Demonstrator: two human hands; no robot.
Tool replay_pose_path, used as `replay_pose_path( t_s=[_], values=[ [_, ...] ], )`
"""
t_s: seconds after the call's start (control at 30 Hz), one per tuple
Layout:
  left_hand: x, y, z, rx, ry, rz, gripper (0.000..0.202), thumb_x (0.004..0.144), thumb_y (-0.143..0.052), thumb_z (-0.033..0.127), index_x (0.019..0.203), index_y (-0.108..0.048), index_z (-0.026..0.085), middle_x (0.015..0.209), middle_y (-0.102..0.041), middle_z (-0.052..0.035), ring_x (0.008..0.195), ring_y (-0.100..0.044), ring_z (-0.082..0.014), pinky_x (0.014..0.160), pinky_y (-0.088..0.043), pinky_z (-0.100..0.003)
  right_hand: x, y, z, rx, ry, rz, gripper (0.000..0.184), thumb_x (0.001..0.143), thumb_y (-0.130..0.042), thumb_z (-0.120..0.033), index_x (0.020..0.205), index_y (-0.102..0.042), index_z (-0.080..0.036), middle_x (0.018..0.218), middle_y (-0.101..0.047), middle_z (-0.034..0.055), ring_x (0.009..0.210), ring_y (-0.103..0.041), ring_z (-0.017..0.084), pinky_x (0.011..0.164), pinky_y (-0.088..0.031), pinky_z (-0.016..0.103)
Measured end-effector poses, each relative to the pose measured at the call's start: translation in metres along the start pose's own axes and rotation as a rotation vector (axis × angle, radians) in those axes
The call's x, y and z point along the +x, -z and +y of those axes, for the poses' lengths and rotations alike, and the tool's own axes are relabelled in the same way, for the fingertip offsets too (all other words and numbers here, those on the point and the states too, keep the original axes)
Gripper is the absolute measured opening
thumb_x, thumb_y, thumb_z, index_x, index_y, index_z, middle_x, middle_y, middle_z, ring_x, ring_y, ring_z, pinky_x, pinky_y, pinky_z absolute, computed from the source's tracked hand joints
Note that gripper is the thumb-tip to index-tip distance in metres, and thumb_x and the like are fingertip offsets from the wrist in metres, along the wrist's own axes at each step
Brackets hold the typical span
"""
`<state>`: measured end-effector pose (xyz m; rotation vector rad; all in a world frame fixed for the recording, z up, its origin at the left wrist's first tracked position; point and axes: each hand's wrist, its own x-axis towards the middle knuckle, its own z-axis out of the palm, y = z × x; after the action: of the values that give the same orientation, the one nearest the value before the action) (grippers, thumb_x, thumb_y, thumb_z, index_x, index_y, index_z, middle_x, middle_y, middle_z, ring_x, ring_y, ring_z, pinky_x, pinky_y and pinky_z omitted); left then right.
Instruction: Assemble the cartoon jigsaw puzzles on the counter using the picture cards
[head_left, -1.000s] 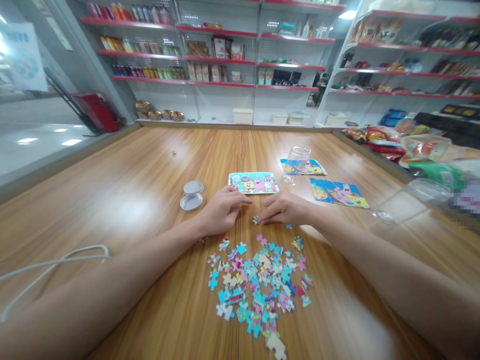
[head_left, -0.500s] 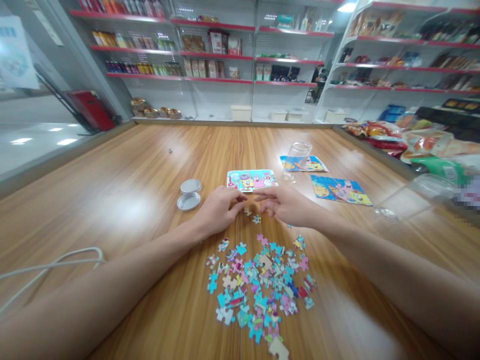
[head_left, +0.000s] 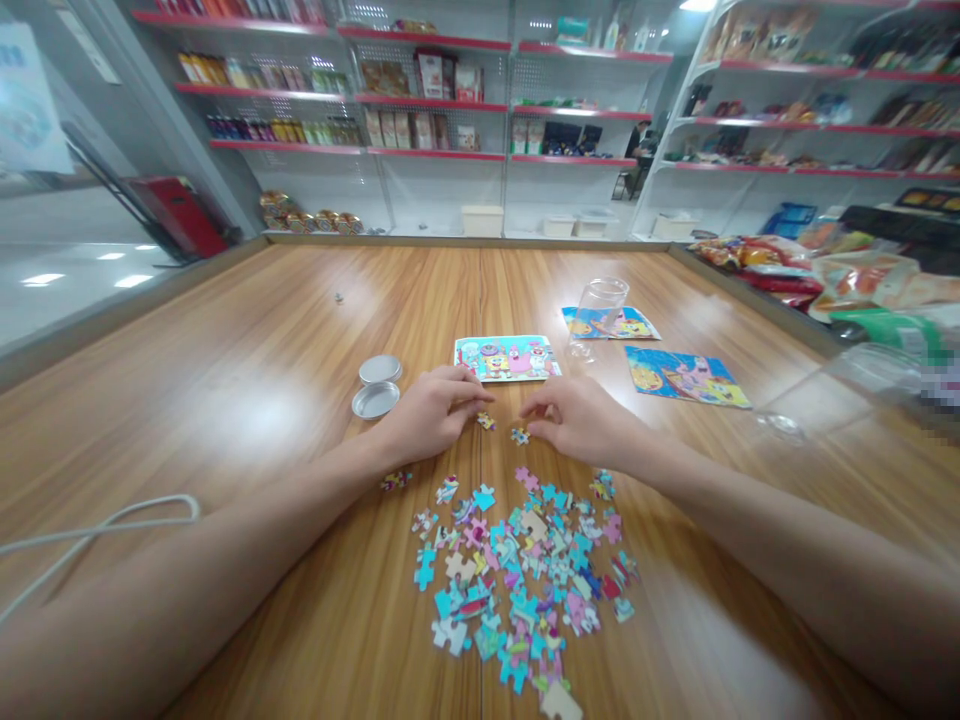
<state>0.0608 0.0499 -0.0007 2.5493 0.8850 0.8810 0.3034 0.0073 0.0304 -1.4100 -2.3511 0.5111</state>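
Observation:
My left hand [head_left: 439, 408] is over the wood-look table, thumb and fingers closed at a small yellow and white puzzle piece [head_left: 486, 421]. Across a short gap, my right hand [head_left: 577, 412] has its thumb and bent fingers at another small puzzle piece [head_left: 520, 436]. Just beyond both hands lies a picture card [head_left: 510, 360] with cartoon figures on light blue. Closer to me is a loose heap of puzzle pieces [head_left: 525, 570], mostly light blue, pink and cream. A few yellow and red pieces [head_left: 395, 481] sit beside my left forearm.
Two round metal tins or lids [head_left: 376, 400] lie left of my left hand. A clear cup [head_left: 600, 305] stands by one blue picture sheet, near a second sheet [head_left: 686, 377]. Another clear container [head_left: 832, 390] is at the right. A white cable [head_left: 105, 525] curves at the left.
My hands have drawn apart, left hand leftward and right hand rightward. The two small pieces between them are now farther apart. Pieces by my left forearm have come into view.

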Motion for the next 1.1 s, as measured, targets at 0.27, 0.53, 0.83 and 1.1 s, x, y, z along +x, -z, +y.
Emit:
replay_pose_path(
  t_s=[0.27, 0.53, 0.83, 1.1],
  values=[
    [0.002, 0.005, 0.004, 0.058, -0.053, -0.140, 0.015, 0.092, -0.068, 0.030, 0.085, -0.077, 0.021, 0.086, -0.068, -0.0041, 0.086, -0.063, -0.0177, 0.080, -0.051, -0.033, 0.000, -0.001, 0.004, 0.003, 0.008, -0.034, 0.011, 0.083, -0.075, -0.024, 0.093, -0.082, -0.023, 0.083, -0.076, 0.0039, 0.075, -0.066, 0.016, 0.070, -0.045, 0.029],
    [0.001, 0.014, -0.001, -0.111, -0.114, -0.249, 0.025, 0.091, -0.063, 0.014, 0.105, -0.078, 0.026, 0.103, -0.062, -0.0051, 0.095, -0.062, -0.0159, 0.086, -0.051, -0.030, 0.003, -0.002, 0.003, 0.011, 0.019, -0.047, 0.011, 0.084, -0.071, -0.013, 0.091, -0.079, -0.017, 0.083, -0.075, 0.0044, 0.079, -0.066, 0.016, 0.073, -0.046, 0.029],
    [-0.001, -0.007, 0.009, -0.045, -0.001, -0.126, 0.014, 0.091, -0.070, 0.027, 0.090, -0.079, 0.017, 0.082, -0.062, -0.0041, 0.082, -0.059, -0.0165, 0.076, -0.049, -0.031, 0.002, -0.012, 0.004, 0.082, -0.051, -0.002, 0.008, 0.081, -0.073, -0.016, 0.089, -0.073, -0.016, 0.086, -0.074, 0.0046, 0.079, -0.066, 0.016, 0.070, -0.048, 0.027],
    [0.000, -0.001, -0.003, 0.031, -0.065, -0.068, 0.021, 0.091, -0.070, 0.022, 0.109, -0.078, 0.030, 0.107, -0.059, -0.0055, 0.104, -0.056, -0.0206, 0.096, -0.047, -0.041, 0.001, -0.020, 0.002, 0.045, 0.027, 0.084, 0.003, 0.084, -0.069, -0.017, 0.087, -0.071, -0.017, 0.085, -0.072, 0.0035, 0.079, -0.062, 0.016, 0.071, -0.045, 0.028]
  ],
)
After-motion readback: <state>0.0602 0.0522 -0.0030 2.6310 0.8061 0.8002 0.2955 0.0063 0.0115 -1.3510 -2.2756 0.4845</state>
